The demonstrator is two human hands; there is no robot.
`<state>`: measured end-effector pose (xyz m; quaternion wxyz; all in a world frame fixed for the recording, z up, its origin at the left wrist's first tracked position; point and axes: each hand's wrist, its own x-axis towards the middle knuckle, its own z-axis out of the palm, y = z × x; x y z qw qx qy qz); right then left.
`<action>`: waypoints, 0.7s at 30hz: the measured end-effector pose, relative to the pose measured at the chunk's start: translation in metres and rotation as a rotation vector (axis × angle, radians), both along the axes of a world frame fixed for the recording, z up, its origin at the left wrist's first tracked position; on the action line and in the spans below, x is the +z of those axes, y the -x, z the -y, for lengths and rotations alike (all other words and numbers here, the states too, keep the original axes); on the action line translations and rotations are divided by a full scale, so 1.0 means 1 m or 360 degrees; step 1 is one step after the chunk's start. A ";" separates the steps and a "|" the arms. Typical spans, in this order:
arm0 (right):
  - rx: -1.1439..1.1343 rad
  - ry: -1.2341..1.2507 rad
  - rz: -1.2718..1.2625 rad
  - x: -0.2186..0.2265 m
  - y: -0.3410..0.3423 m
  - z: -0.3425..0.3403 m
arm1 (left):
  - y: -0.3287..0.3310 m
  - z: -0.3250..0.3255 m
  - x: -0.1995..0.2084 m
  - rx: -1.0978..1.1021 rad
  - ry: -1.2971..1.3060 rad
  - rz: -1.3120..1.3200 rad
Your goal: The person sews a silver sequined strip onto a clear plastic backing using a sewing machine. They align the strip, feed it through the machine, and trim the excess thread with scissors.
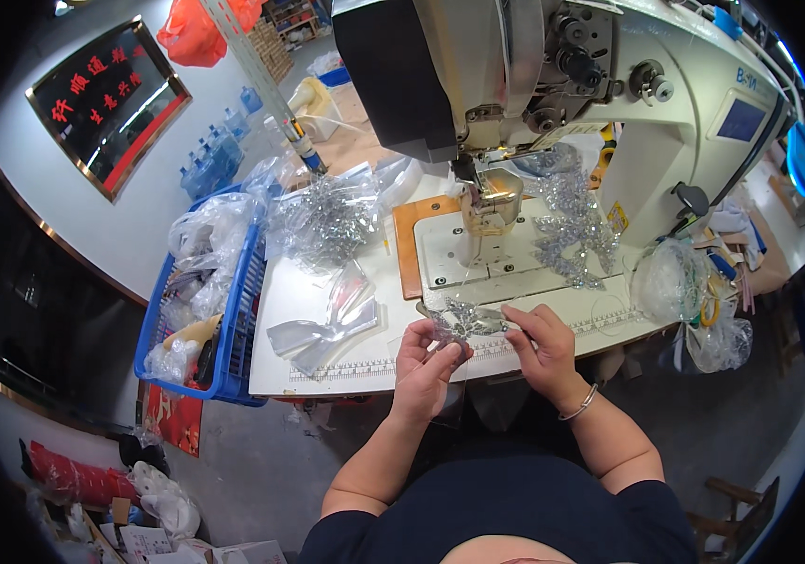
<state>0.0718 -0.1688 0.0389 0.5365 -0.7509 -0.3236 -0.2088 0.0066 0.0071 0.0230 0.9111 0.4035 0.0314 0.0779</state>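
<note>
Just in front of the table's near edge, my left hand [428, 368] pinches one end of a silvery, glittering piece of leaf-shaped trim [468, 318]. At its other end, the fingertips of my right hand [543, 350] are closed on the trim. Beyond my hands stands a white industrial sewing machine [665, 122], its needle area partly hidden behind a clear guard [493, 199]. More glittering leaf-shaped trim [576, 235] lies on the machine bed, right of the needle. To the left, a heap of silvery sparkling pieces [327, 221] sits in clear plastic.
A shiny bow-shaped strip [327, 331] lies on the white table [275, 282], left of my hands. A blue basket [224, 348] full of plastic bags stands at the table's left edge. Plastic bags and yellow-handled scissors [710, 308] hang at the right. A printed ruler [365, 368] runs along the front edge.
</note>
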 end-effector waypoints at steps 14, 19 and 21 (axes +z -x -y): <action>0.0005 0.0149 -0.0029 0.029 0.023 0.033 | 0.000 -0.038 0.016 0.1172 -0.2733 0.1931; 0.0283 -0.0292 -0.1106 -0.005 0.031 0.007 | -0.004 -0.029 0.011 0.0988 -0.2715 0.1905; 0.0431 -0.0249 -0.1303 -0.020 0.026 0.001 | -0.003 -0.026 0.004 0.0797 -0.2690 0.1752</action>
